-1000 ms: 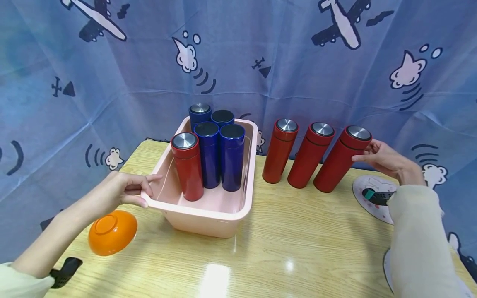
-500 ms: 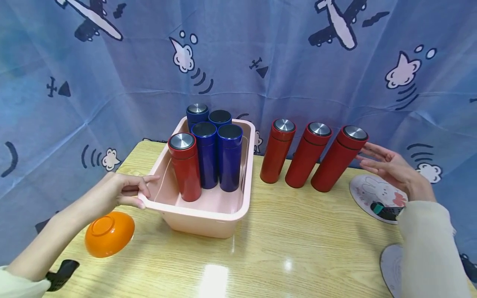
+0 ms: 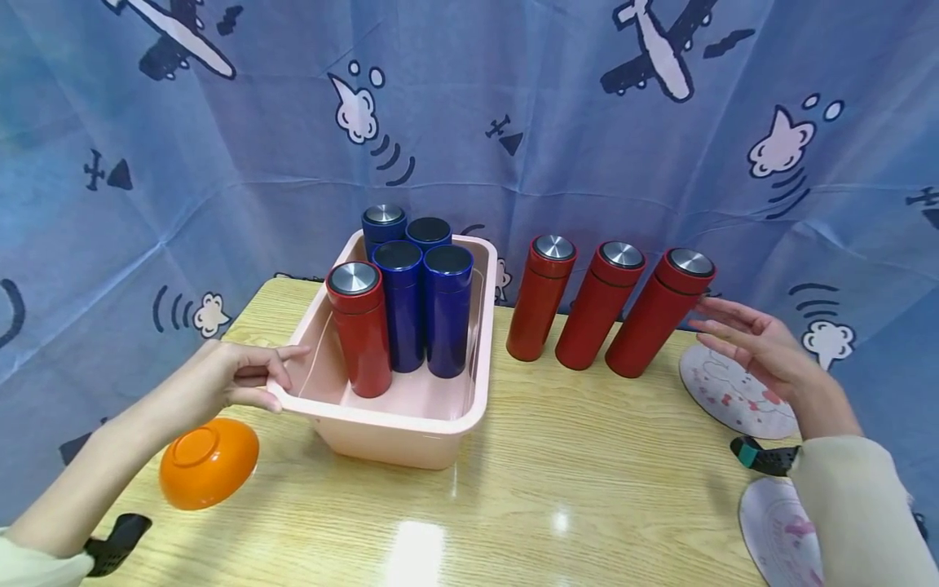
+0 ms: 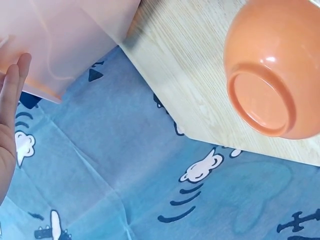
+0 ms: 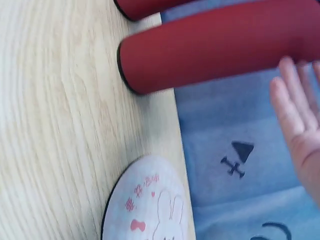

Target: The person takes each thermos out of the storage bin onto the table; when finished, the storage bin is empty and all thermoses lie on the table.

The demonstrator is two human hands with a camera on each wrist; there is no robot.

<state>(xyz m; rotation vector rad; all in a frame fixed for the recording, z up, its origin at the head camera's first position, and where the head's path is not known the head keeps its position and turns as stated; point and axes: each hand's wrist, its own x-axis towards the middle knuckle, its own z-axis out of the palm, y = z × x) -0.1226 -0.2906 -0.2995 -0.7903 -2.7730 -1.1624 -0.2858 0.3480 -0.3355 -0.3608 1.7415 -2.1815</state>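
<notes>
My left hand [image 3: 245, 375] pinches the near left corner of a pink plastic bin [image 3: 399, 420], thumb outside the rim and fingers over it. Inside the bin stand a red thermos flask [image 3: 363, 338] with a silver lid top and several blue flasks [image 3: 449, 314]. Three red flasks stand upright in a row to the right of the bin: a left one [image 3: 539, 302], a middle one [image 3: 597, 310] and a right one [image 3: 656, 318]. My right hand [image 3: 763, 346] is beside the right flask, fingers extended toward its upper part and holding nothing.
An orange bowl [image 3: 209, 465] lies upside down left of the bin. Two round patterned mats, a far mat [image 3: 737, 395] and a near mat [image 3: 781, 522], lie at the right. A blue printed curtain [image 3: 440, 106] hangs right behind the wooden table [image 3: 587, 456].
My right hand has let go of the rightmost red flask and drawn slightly away to the right, its fingers straightening. The left hand keeps its grip on the bin.
</notes>
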